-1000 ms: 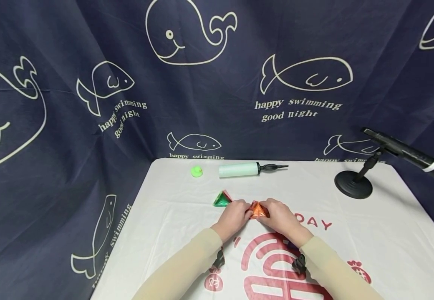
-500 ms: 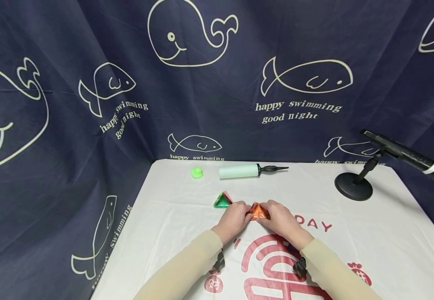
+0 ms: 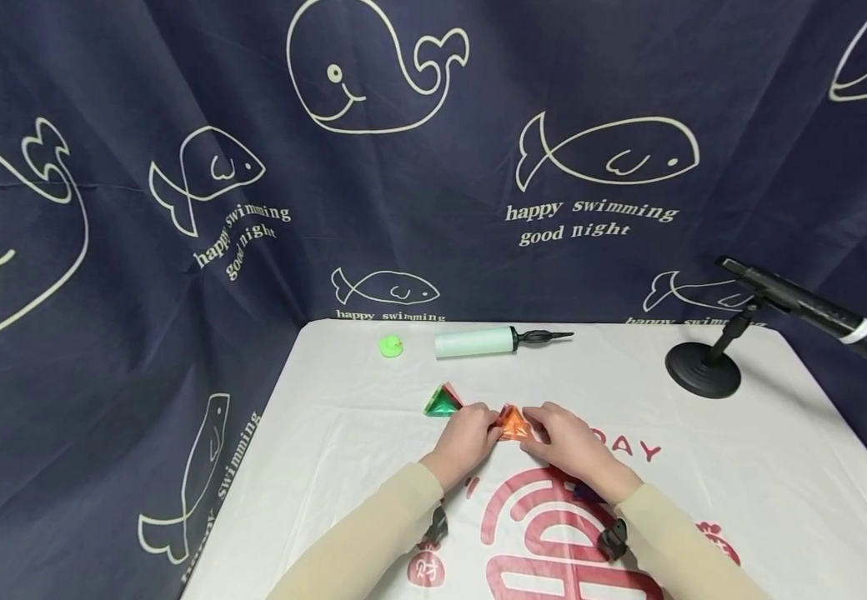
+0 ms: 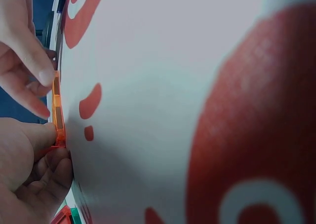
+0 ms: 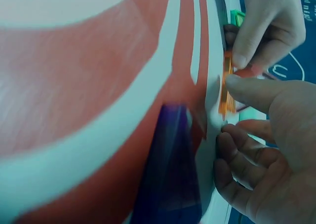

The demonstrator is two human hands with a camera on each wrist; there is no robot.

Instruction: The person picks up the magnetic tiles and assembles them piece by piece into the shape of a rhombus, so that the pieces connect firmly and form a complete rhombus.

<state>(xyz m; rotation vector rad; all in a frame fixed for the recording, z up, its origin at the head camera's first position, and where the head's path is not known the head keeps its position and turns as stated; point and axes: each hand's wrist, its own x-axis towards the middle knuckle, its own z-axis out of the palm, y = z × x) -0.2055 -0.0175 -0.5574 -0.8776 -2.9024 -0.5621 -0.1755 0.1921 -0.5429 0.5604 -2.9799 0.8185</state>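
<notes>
An orange translucent pyramid-like piece (image 3: 513,423) rests on the white tabletop between the two hands. The left hand (image 3: 467,440) pinches its left side, with thumb and fingers on its edge in the left wrist view. The right hand (image 3: 568,442) is at its right side, fingers parted and relaxed; in the right wrist view its thumb lies by the orange piece (image 5: 227,85), and whether it touches cannot be told. Behind the left hand's fingers sits a green and red triangular piece (image 3: 443,402). A dark blue piece (image 5: 170,169) lies near the right wrist.
At the back of the table are a green toy duck (image 3: 391,346) and a pale green pump (image 3: 476,342) with a black nozzle. A black stand (image 3: 704,369) holding a dark device is at the right. A dark curtain (image 3: 403,200) hangs behind the table (image 3: 351,483).
The right hand has loosened from the orange piece and shifted slightly right, its fingers more spread. The left hand keeps its grip, and the orange piece shows more of its right side.
</notes>
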